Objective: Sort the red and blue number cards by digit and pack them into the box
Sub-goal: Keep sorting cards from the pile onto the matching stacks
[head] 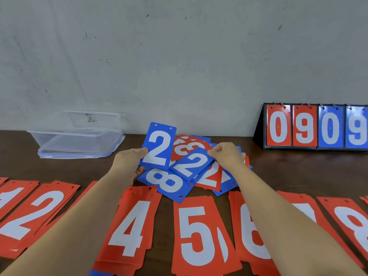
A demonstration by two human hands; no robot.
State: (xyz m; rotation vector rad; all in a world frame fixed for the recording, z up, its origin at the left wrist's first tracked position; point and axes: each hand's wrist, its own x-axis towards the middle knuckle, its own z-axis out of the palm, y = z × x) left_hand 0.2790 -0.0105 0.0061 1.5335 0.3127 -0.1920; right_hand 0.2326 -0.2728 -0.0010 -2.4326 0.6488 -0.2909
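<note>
The left grip (129,162) pinches the left edge of a blue 2 card (158,146), thumb on its face, holding it upright above the heap. The right grip (227,156) has its fingers curled round the far corner of a second blue 2 (192,163), which lies tilted across the loose heap. Both are thin, stiff rectangles with white digits and two punched holes at one end. Under them lie a blue 8 (165,182), a red 3 (185,146) and a red 2 (211,176), overlapping at odd angles on the dark wooden table (298,168). Nearer me, red stacks run in a row: 2 (35,214), 4 (129,228), 5 (197,236), 6 (247,232), 8 (352,222). The clear plastic box (59,140) sits far left against the grey scuffed wall (179,56). A black flip scoreboard (258,132) stands far right, reading 0909.
</note>
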